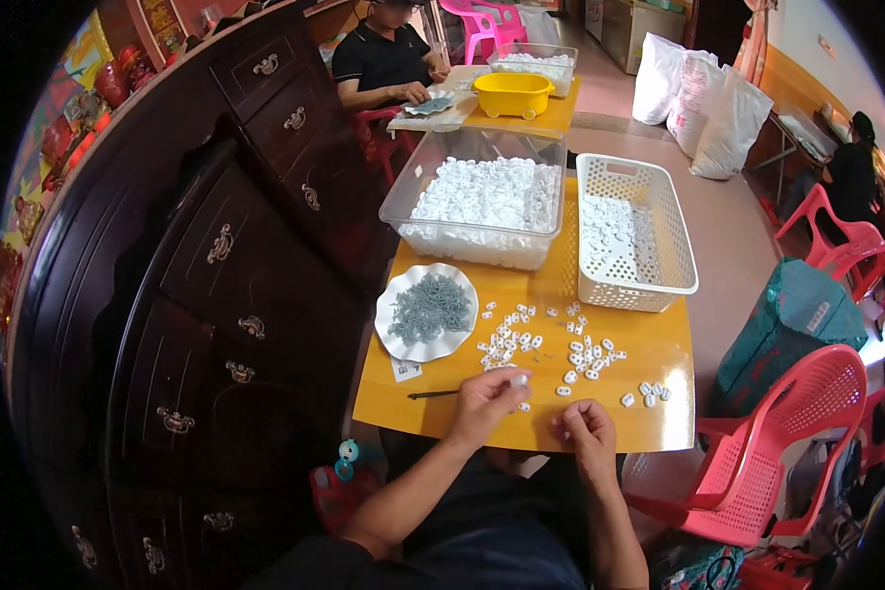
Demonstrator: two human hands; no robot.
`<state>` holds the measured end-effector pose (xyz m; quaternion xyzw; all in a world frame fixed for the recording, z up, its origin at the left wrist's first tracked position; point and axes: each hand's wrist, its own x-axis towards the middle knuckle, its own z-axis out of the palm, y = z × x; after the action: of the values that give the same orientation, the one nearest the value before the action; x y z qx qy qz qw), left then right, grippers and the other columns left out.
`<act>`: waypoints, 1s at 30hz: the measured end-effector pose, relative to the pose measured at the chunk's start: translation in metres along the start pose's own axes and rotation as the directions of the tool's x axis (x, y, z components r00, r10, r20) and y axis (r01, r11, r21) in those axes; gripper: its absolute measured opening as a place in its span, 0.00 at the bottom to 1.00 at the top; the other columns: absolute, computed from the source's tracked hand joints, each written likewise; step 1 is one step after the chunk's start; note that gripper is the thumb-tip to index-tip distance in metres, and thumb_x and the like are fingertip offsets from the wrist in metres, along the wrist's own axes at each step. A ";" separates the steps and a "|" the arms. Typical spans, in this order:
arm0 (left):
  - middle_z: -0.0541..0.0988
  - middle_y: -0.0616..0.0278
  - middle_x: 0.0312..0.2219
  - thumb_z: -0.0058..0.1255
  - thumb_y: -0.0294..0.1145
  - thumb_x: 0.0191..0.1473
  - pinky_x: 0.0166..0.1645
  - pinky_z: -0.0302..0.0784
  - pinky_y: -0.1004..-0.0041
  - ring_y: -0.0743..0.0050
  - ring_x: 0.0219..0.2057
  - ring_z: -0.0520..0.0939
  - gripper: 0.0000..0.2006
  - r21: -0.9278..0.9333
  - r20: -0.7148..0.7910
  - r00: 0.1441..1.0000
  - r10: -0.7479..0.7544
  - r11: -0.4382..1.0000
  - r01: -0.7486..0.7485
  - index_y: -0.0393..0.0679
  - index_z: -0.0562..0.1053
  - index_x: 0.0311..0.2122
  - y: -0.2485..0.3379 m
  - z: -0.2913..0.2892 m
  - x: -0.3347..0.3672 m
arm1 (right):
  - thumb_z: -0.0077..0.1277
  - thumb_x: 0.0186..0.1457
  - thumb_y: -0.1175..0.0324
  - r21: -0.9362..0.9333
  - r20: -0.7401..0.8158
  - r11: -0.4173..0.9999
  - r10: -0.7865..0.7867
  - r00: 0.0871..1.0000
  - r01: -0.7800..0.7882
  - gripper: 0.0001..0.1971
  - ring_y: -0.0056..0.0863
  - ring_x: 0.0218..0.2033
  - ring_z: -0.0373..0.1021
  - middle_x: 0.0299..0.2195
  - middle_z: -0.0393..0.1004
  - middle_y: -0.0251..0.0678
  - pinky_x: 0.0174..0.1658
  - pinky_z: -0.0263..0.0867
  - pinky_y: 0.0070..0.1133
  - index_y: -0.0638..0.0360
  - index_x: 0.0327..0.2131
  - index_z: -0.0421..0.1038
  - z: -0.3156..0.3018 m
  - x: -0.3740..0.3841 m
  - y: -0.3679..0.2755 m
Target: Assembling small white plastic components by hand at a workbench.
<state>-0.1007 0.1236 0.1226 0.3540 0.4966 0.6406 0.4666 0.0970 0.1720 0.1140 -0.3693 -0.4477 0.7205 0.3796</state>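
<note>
Above the near edge of the yellow-brown table (433,408), my left hand (484,405) pinches a small white plastic piece (519,381) between thumb and fingertips. My right hand (592,433) is a little to the right, thumb and fingers pressed together; whatever it holds, if anything, is too small to make out. Several loose white pieces with dark holes (506,339) lie scattered just beyond my hands. To their left a white wavy-rimmed plate (392,336) carries a heap of small grey screw-like parts (431,308).
Beyond stand a clear plastic box (474,248) full of white pieces and a white perforated basket (634,292) partly filled with them. A dark stick (432,394) lies near the plate. Dark drawers (236,295) rise at left; a red chair (777,433) stands right. Across, another person (379,59) works.
</note>
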 end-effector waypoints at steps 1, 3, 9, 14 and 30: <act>0.81 0.64 0.34 0.60 0.24 0.57 0.35 0.74 0.80 0.82 0.28 0.77 0.13 0.107 0.013 0.999 0.046 0.993 -0.047 0.36 0.79 0.47 -0.001 0.007 0.000 | 0.51 0.66 0.69 0.023 -0.006 1.000 0.006 1.000 -0.006 0.06 0.15 0.29 0.68 0.30 0.77 0.30 0.35 0.64 0.15 0.60 0.35 0.71 0.001 0.000 -0.001; 0.81 0.65 0.34 0.61 0.23 0.55 0.34 0.75 0.80 0.82 0.29 0.78 0.13 0.317 0.094 0.986 0.135 0.935 -0.158 0.37 0.79 0.46 0.003 0.016 -0.006 | 0.51 0.66 0.69 0.008 0.031 1.000 -0.019 0.999 0.019 0.06 0.15 0.29 0.68 0.29 0.77 0.29 0.36 0.64 0.14 0.60 0.35 0.72 -0.005 0.001 0.003; 0.81 0.56 0.37 0.64 0.24 0.50 0.36 0.80 0.70 0.64 0.30 0.83 0.14 0.512 0.285 0.906 0.312 0.750 -0.419 0.39 0.80 0.44 0.007 0.032 -0.010 | 0.52 0.66 0.67 0.017 0.074 1.000 0.003 0.997 -0.005 0.09 0.14 0.29 0.68 0.28 0.75 0.26 0.37 0.64 0.14 0.61 0.34 0.76 -0.010 -0.001 0.004; 0.81 0.54 0.39 0.63 0.25 0.51 0.43 0.80 0.68 0.59 0.39 0.84 0.14 0.551 0.325 0.910 0.258 0.731 -0.404 0.38 0.80 0.45 0.010 0.033 -0.011 | 0.52 0.66 0.67 0.015 0.087 0.998 0.061 0.994 -0.063 0.09 0.13 0.30 0.69 0.27 0.75 0.27 0.37 0.65 0.13 0.61 0.33 0.76 -0.006 -0.003 -0.004; 0.82 0.55 0.36 0.64 0.22 0.48 0.40 0.81 0.68 0.58 0.36 0.85 0.13 0.596 0.342 0.859 0.380 0.619 -0.511 0.37 0.79 0.42 0.010 0.037 -0.013 | 0.53 0.64 0.70 0.002 0.064 0.999 0.039 0.997 -0.039 0.08 0.12 0.30 0.68 0.29 0.77 0.26 0.35 0.64 0.13 0.63 0.34 0.79 -0.009 -0.005 0.000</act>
<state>-0.0655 0.1218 0.1416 0.6663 0.5433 0.4792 0.1765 0.1072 0.1712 0.1115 -0.3539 -0.4511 0.7400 0.3516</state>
